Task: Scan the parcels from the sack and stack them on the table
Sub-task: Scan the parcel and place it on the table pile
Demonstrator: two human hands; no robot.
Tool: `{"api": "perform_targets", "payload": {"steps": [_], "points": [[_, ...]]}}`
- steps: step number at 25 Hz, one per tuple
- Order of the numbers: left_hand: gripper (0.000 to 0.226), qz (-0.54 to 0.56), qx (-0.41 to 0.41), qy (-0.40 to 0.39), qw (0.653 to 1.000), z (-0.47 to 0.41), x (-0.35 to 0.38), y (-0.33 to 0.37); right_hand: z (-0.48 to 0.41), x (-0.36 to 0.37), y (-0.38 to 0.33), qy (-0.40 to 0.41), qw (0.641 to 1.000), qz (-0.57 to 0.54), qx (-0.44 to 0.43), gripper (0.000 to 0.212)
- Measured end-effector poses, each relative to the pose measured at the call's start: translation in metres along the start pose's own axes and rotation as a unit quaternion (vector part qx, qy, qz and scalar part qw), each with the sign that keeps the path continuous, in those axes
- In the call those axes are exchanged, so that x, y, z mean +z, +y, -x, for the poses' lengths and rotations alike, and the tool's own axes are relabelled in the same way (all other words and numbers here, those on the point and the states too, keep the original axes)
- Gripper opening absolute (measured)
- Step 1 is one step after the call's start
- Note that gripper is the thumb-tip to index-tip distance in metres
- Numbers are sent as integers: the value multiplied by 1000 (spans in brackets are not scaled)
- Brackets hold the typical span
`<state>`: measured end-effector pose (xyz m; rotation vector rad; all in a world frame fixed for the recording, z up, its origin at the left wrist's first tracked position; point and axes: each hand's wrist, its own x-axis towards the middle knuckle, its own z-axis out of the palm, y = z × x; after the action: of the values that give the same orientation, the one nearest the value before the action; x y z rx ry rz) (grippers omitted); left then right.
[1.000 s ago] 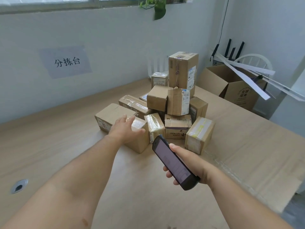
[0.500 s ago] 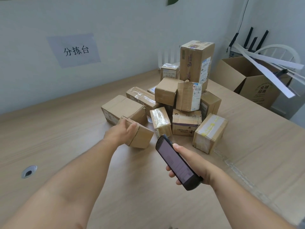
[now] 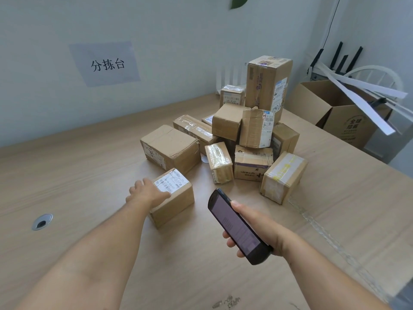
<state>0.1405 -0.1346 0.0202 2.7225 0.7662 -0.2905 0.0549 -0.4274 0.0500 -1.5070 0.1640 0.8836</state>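
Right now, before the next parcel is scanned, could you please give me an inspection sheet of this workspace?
Surface: wooden table; a flattened cardboard sheet covers its right part.
Job's things: labelled parcel stands alone, label up, in front of the parcel pile; scanner is in hand; no sack seen.
Clutter: small crumbs at the near edge.
Grips: left hand holds the labelled parcel; right hand holds the scanner.
Cables: black cord runs down the wall; cable hole in the table.
Surroundings: wall sign; open carton with white strips, beyond the table.
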Motion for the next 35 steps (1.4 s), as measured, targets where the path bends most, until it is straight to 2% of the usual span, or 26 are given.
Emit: {"api": "perform_targets", "payload": {"steps": [3, 5, 9, 11, 13, 15, 17, 20, 24, 26, 30, 35], "points": [[109, 4, 10, -53, 999, -6, 7, -17, -3, 6, 2, 0, 1000, 11, 6, 57], [115, -13, 38, -61, 997, -10, 5, -22, -6, 11, 6, -2, 1000, 16, 17, 56], [86, 32, 67, -51, 996, -17, 4, -27, -9, 22, 14, -13, 999, 24, 30, 55], [85, 33, 83, -42, 995, -8, 3, -28, -12, 24, 16, -15, 999, 28, 32, 56], [81, 2, 156, -19, 988, 2, 0, -26, -11, 26, 16, -17, 999, 29, 33, 56], [68, -10, 239, -9, 971, 12, -2, -23, -11, 28, 16, -18, 999, 30, 30, 57], [54, 3, 269, -60, 961, 18, -3, -21, -10, 30, 15, -17, 999, 35, 30, 59], [52, -10, 255, -174, 951, 25, -2, -22, -7, 31, 17, -19, 999, 36, 34, 61], [55, -66, 250, -210, 943, 32, -4, -25, 1, 34, 21, -14, 999, 39, 34, 58], [53, -51, 248, -172, 952, 38, -11, -29, 6, 39, 24, -19, 998, 46, 38, 58], [55, -30, 217, -40, 975, 51, -41, -47, 12, 63, 26, -30, 995, 80, 51, 55], [57, -40, 190, 29, 981, 71, -77, -85, 11, 105, 24, -72, 990, 116, 46, 56]]}}
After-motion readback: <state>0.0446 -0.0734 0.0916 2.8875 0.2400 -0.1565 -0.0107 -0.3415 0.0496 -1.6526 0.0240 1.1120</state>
